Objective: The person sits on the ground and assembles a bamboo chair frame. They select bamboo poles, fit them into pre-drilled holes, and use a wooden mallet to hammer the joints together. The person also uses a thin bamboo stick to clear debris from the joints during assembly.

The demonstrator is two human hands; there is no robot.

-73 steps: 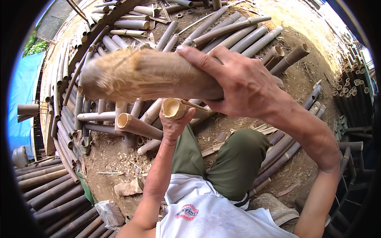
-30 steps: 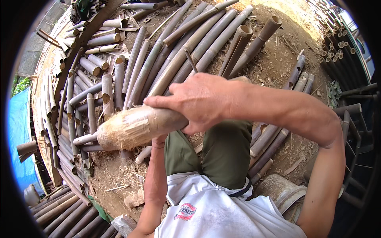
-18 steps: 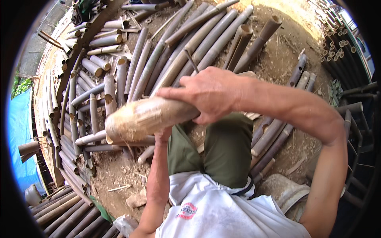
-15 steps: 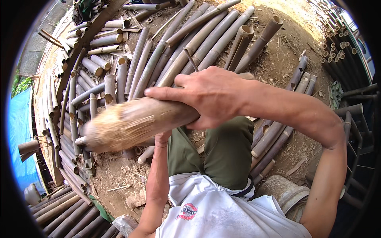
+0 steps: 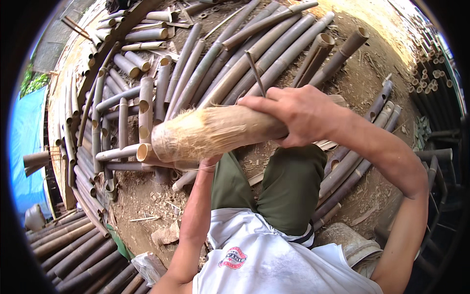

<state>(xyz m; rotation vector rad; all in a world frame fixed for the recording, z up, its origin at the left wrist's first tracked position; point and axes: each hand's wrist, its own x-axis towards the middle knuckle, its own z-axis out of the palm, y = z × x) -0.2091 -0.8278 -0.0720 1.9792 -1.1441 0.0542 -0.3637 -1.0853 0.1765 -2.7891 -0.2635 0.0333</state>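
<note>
Right hand (image 5: 307, 116) clasps a frayed club (image 5: 210, 131), fingers (image 5: 259, 102) wrapped; left hand (image 5: 210, 161) below-left of them, grip too hidden to tell

Around you, the floor (image 5: 131, 198) is of brown earth, and strong sunlight makes one bright patch (image 5: 360, 11) ahead, toward your right. On your left side, a blue sheet (image 5: 29, 139) is near some green leaves (image 5: 33, 83).

I note, as worn, a creased white sleeveless shirt (image 5: 274, 264) bearing a printed red-and-black emblem (image 5: 232, 258) at six o'clock in view, plain dark-green trousers (image 5: 291, 196) toward five o'clock, and a dark band (image 5: 302, 238) at the waist, also near five.
</note>
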